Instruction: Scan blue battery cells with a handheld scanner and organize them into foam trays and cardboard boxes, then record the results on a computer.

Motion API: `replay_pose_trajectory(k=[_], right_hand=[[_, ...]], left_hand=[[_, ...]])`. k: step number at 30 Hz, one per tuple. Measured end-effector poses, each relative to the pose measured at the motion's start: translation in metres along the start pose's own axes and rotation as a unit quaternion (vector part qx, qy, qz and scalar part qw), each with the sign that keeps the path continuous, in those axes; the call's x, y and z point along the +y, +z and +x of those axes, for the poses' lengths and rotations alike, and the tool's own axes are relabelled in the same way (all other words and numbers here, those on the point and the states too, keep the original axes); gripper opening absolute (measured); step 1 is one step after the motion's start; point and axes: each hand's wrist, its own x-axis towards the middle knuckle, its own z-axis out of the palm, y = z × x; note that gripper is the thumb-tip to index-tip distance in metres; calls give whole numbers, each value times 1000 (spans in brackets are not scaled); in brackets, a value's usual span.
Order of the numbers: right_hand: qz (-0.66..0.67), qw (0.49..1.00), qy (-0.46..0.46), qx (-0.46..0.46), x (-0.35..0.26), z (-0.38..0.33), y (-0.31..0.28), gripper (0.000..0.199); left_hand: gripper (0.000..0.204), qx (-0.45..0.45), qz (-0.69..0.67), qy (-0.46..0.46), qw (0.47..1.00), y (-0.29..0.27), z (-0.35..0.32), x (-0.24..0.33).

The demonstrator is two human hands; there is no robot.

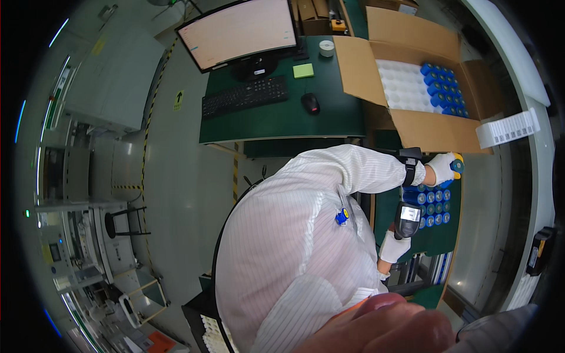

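My left hand, in a white glove with a black wrist strap, grips a blue cylindrical cell with a yellow end. It is held above several rows of matching blue cells standing on a green surface. My right hand, also gloved, holds a black handheld scanner beside those rows, its head turned toward them. My torso in a white striped coat fills the lower middle. An open cardboard box beyond my left hand holds a white tray with more blue cells along its right side.
A green desk carries a monitor, black keyboard, mouse, green note pad and tape roll. A white label strip hangs right of the box. Machinery stands at the left. A blurred pink shape covers the lower edge.
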Motion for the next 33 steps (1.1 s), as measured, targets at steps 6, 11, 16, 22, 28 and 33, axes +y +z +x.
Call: replay_pose_trajectory(k=[6,11,16,22,28,33], right_hand=[[-19,998,45,48,13,-3,-11,22],[-33,994,95,35,24,-2,-18,23],[-11,993,105,61,30,-10,-17,23],[-31,996,65,49,13,6,-14,26],[33,987,133,80,-8,2,-21,24],[40,987,125,88,-1,-2,-22,23]], left_hand=[[41,-14,-31,4,999,26,10,-11],[40,-16,-35,66,997,45,12,-25],[45,-62,-26,93,993,68,6,-32],[43,-63,58,33,996,40,30,-46],[42,-153,314,123,929,69,41,-69],[33,-209,368,83,903,72,34,-89]])
